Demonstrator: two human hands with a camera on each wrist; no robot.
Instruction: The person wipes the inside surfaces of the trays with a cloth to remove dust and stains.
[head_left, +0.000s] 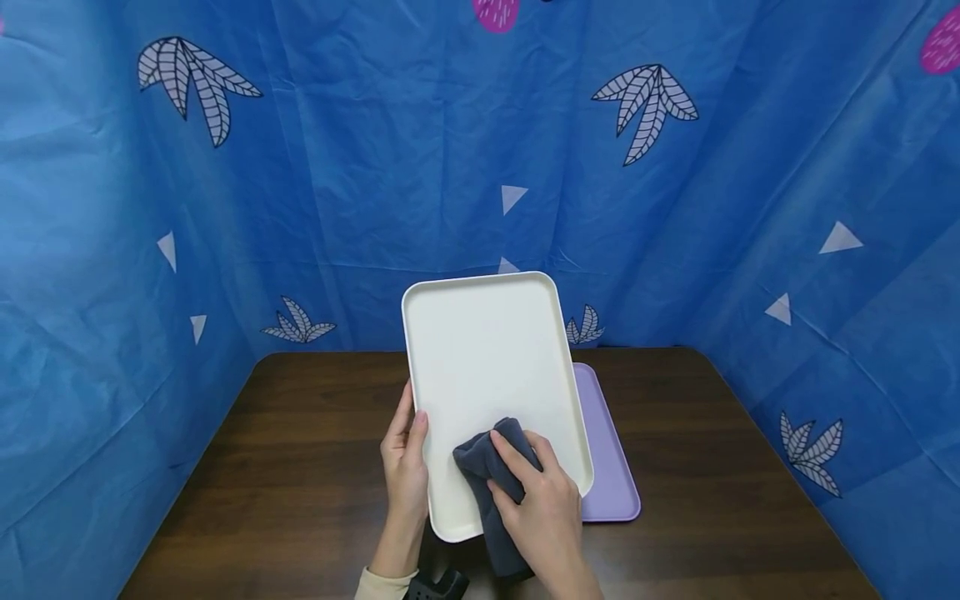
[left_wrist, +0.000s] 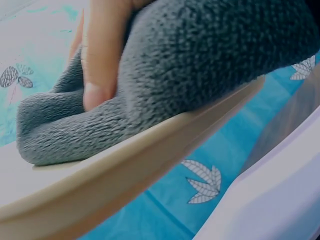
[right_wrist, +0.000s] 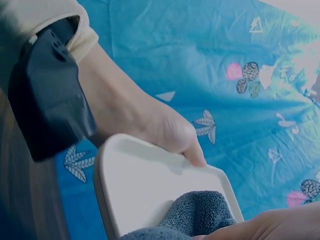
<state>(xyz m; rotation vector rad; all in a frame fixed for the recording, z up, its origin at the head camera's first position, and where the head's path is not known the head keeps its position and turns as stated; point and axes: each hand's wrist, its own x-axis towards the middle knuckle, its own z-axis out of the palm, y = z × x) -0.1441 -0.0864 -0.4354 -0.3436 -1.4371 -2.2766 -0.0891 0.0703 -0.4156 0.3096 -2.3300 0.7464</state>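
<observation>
A white rectangular tray (head_left: 487,358) with rounded corners is held up, tilted, above the table. My left hand (head_left: 406,458) grips its left edge, thumb over the rim and the other fingers behind. With my right hand (head_left: 543,508) I hold a dark grey cloth (head_left: 498,508) bunched against the lower part of the tray's face; one end of the cloth hangs past the bottom rim. In the left wrist view, a fingertip presses into the fuzzy cloth (left_wrist: 165,65) at the tray's rim (left_wrist: 125,155). The right wrist view shows the left thumb (right_wrist: 194,152) on the tray's edge.
A purple tray (head_left: 611,467) lies on the brown wooden table (head_left: 300,467), partly behind the white tray. Blue patterned curtains (head_left: 375,167) stand around the back and sides. A black wrist device (right_wrist: 52,95) sits on the left wrist by the beige sleeve (head_left: 385,585).
</observation>
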